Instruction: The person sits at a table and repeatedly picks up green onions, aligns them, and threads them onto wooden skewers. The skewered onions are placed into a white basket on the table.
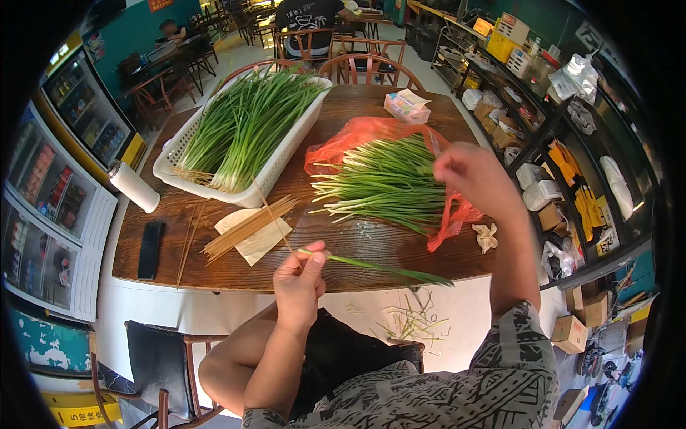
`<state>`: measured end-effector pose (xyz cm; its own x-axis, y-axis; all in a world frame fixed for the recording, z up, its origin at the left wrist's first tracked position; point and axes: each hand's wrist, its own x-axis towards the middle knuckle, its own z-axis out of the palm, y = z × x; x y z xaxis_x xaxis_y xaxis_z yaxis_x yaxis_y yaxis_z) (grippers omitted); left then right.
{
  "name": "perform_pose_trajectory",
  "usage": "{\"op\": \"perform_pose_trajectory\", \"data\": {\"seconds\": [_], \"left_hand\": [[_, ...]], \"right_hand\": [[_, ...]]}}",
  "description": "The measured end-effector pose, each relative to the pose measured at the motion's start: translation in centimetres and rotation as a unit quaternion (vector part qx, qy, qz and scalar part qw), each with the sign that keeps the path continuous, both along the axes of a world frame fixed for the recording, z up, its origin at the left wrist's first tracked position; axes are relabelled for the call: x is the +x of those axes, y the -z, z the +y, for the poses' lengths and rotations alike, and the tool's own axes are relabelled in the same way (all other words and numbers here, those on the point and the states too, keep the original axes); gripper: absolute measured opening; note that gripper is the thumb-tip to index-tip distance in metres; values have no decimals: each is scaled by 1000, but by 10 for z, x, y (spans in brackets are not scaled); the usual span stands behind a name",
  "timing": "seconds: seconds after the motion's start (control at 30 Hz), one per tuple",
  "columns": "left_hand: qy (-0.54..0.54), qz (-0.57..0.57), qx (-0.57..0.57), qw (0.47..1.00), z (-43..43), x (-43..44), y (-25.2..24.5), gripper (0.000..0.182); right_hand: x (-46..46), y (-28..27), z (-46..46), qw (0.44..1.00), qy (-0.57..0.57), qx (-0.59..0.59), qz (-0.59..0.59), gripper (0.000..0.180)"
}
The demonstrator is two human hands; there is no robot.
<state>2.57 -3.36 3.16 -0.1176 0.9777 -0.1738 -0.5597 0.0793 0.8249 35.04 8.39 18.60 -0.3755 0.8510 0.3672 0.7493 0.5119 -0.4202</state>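
Observation:
My left hand (pixel 298 289) pinches a thin bamboo skewer (pixel 274 215) and one green chive stalk (pixel 387 267) between thumb and fingers. The skewer slants up to the left, while the stalk stretches right over the table's near edge. My right hand (pixel 470 176), blurred, is above the right side of a pile of chives (pixel 375 185); whether its fingers hold anything is unclear. That pile lies on an opened red plastic bag (pixel 370 130). A bundle of bamboo skewers (pixel 249 229) rests on a paper napkin (pixel 258 249). More chives (pixel 252 123) fill a white plastic basket (pixel 296 150).
On the wooden table (pixel 343 236) are a tissue pack (pixel 407 106), a crumpled tissue (pixel 485 237), a phone (pixel 150 249), loose skewers (pixel 188 244) and a white bottle (pixel 135 186). Chive scraps (pixel 412 322) litter the floor. Shelving stands right, fridges left; two people sit farther back.

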Motion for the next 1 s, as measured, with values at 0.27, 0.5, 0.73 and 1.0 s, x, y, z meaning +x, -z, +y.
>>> {"op": "perform_pose_trajectory", "data": {"seconds": [0.27, 0.5, 0.73, 1.0], "left_hand": [[-126, -56, 10, 990, 28, -32, -8, 16], [-213, -123, 123, 961, 42, -34, -17, 25], [-322, -112, 172, 924, 0, -115, -19, 25], [-298, -143, 175, 927, 14, -97, -24, 28]], "right_hand": [[43, 28, -81, 964, -7, -237, -123, 7], [-69, 103, 9, 991, -82, 61, -84, 21], [-95, 94, 59, 949, -205, -236, -42, 21], [-86, 94, 81, 980, -80, 181, 7, 20]]}}
